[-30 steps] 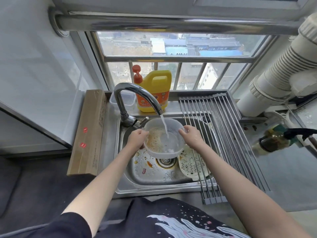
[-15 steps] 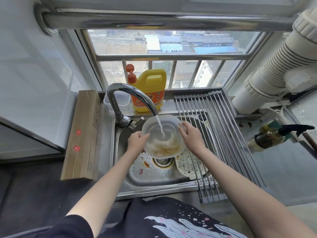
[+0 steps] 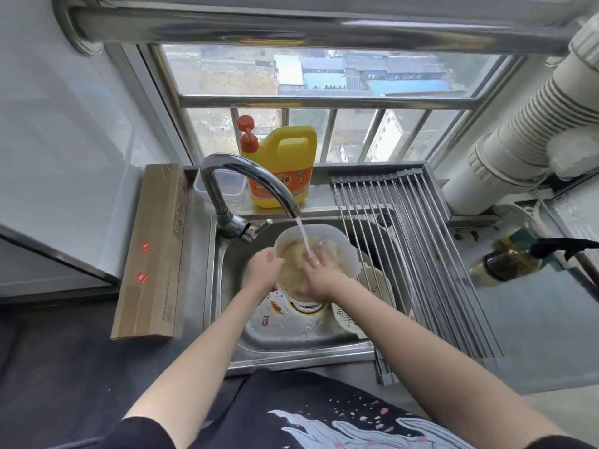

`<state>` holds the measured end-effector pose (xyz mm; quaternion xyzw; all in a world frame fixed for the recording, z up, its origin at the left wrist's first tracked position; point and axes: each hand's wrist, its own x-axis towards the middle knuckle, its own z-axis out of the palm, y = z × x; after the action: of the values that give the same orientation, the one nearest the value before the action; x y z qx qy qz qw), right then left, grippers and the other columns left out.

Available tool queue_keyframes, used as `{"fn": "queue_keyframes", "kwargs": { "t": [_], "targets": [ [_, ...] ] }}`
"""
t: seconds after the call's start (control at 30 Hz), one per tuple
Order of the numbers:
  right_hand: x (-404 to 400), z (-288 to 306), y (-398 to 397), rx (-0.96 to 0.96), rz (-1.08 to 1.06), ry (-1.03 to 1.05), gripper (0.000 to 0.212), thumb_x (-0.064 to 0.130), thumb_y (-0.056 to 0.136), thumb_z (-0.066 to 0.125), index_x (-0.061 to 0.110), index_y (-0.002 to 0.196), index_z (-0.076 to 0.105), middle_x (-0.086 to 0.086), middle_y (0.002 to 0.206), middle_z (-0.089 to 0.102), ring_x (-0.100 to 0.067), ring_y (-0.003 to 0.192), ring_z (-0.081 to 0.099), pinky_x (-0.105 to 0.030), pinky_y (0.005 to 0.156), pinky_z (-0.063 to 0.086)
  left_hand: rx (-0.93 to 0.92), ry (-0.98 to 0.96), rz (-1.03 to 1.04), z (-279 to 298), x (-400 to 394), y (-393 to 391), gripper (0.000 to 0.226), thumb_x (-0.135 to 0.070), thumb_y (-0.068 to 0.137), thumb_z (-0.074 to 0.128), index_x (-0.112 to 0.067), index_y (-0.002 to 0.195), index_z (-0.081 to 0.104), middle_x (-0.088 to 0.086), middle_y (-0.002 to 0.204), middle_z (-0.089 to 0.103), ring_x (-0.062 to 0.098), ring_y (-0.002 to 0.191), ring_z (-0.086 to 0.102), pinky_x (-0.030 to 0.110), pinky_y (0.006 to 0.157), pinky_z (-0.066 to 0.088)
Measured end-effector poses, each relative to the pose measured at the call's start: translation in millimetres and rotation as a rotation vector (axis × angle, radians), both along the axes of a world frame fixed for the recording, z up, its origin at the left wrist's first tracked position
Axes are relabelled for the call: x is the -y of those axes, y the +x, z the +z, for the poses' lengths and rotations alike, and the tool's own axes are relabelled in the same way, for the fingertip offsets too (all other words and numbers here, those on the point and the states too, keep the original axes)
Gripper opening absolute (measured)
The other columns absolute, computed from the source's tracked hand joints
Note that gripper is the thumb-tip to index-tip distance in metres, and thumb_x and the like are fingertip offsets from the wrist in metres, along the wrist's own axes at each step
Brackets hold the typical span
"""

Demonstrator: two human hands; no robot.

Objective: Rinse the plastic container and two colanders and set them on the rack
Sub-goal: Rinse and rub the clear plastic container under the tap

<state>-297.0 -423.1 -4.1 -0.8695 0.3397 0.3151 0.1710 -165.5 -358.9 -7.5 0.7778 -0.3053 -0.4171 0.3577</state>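
A translucent plastic container [image 3: 343, 246] is tilted under the running faucet [image 3: 252, 183], over the sink [image 3: 233, 286]. Yellowish cloudy water sits inside it. My left hand [image 3: 264, 268] grips its left rim. My right hand [image 3: 319, 277] reaches inside, fingers spread against the inner wall under the water stream. A white colander [image 3: 348, 319] with slots lies in the sink at the lower right, and another pale colander [image 3: 376, 280] leans partly under the roll-up rack [image 3: 428, 254], which spans the sink's right side.
A yellow detergent jug [image 3: 285, 166] and a clear small box [image 3: 231, 186] stand on the sill behind the faucet. A long cardboard box [image 3: 155, 254] lies left of the sink. A dark bottle [image 3: 509, 260] lies on the counter at the right, below a white duct pipe [image 3: 525, 124].
My right hand has moved from the container's right rim into its inside. The container has tipped further toward me under the stream, and my left hand stays on the left rim.
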Motion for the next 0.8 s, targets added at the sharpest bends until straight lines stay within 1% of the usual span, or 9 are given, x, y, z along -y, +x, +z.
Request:
{"fn": "queue_keyframes", "kwargs": {
  "t": [0.07,0.13,0.27,0.4,0.5,0.57,0.63,0.7,0.8],
  "targets": [
    [-3,-2,-1,0.024,0.133,0.11,0.071,0.047,0.098,0.037,0.028,0.153,-0.005,0.004,0.16,-0.012,-0.023,0.146,-0.018,-0.061,0.11,-0.008,0.0,0.006,-0.003,-4,-6,1,0.02,-0.005,0.083,0.051,-0.01,0.066,0.041,0.008,0.066,0.039,0.02,0.054,0.041,0.026,0.042,0.033],
    [11,-5,-6,0.084,0.205,-0.005,0.073,0.048,0.098,0.037,0.03,0.152,-0.007,0.003,0.161,-0.008,-0.019,0.147,-0.014,-0.053,0.114,-0.009,-0.062,0.028,0.014,-8,-10,1,0.021,-0.004,0.084,0.05,-0.011,0.066,0.04,0.007,0.064,0.039,0.021,0.046,0.041,0.022,0.035,0.032],
    [2,-12,5,0.143,0.045,-0.038,0.072,0.039,0.099,0.033,0.026,0.152,-0.013,0.001,0.16,-0.011,-0.025,0.146,-0.015,-0.05,0.113,-0.013,-0.103,0.009,0.049,-10,-2,3,0.009,-0.003,0.083,0.049,-0.008,0.075,0.048,0.01,0.069,0.041,0.021,0.051,0.042,0.021,0.033,0.032],
    [21,-12,-1,0.128,0.207,-0.084,0.076,0.051,0.095,0.04,0.027,0.153,-0.004,0.001,0.161,-0.002,-0.023,0.148,0.001,-0.047,0.119,0.001,-0.211,0.02,0.013,-14,-3,3,0.012,0.0,0.086,0.049,-0.009,0.082,0.054,0.004,0.066,0.047,0.015,0.045,0.041,0.018,0.032,0.033],
    [16,-7,2,0.121,0.101,-0.126,0.066,0.037,0.1,0.035,0.026,0.153,-0.003,-0.001,0.161,-0.004,-0.024,0.148,-0.002,-0.051,0.117,-0.004,-0.209,-0.009,0.027,-15,3,5,0.008,0.0,0.085,0.049,-0.006,0.086,0.053,0.007,0.073,0.048,0.018,0.059,0.044,0.021,0.042,0.037],
    [3,-5,4,0.107,0.145,0.005,0.069,0.04,0.099,0.037,0.022,0.153,-0.002,-0.003,0.161,-0.004,-0.025,0.148,-0.002,-0.047,0.117,0.0,-0.2,-0.001,0.029,-19,3,7,0.01,-0.003,0.084,0.05,-0.002,0.091,0.057,0.01,0.08,0.049,0.018,0.069,0.044,0.025,0.052,0.037],
    [14,-8,1,0.113,0.217,-0.037,0.069,0.044,0.099,0.037,0.024,0.154,0.0,0.0,0.161,-0.001,-0.022,0.148,-0.001,-0.042,0.118,-0.002,-0.257,0.023,0.045,-23,-1,7,0.021,-0.004,0.083,0.051,0.002,0.101,0.058,0.013,0.084,0.052,0.02,0.067,0.046,0.025,0.05,0.04],
    [24,-12,0,0.099,0.132,-0.144,0.065,0.036,0.1,0.033,0.026,0.153,-0.002,-0.001,0.161,0.002,-0.022,0.148,-0.003,-0.045,0.116,-0.011,-0.262,0.031,0.053,-22,-1,6,0.018,-0.003,0.083,0.049,0.001,0.099,0.058,0.012,0.082,0.051,0.02,0.065,0.046,0.021,0.041,0.038],
    [8,-14,8,0.096,0.197,-0.017,0.066,0.035,0.099,0.034,0.02,0.153,-0.001,-0.005,0.161,-0.004,-0.026,0.148,-0.008,-0.049,0.116,-0.011,-0.226,0.022,0.061,-24,1,8,0.008,-0.002,0.084,0.048,-0.007,0.084,0.055,0.007,0.074,0.048,0.021,0.061,0.043,0.02,0.037,0.034]
  ]
}}
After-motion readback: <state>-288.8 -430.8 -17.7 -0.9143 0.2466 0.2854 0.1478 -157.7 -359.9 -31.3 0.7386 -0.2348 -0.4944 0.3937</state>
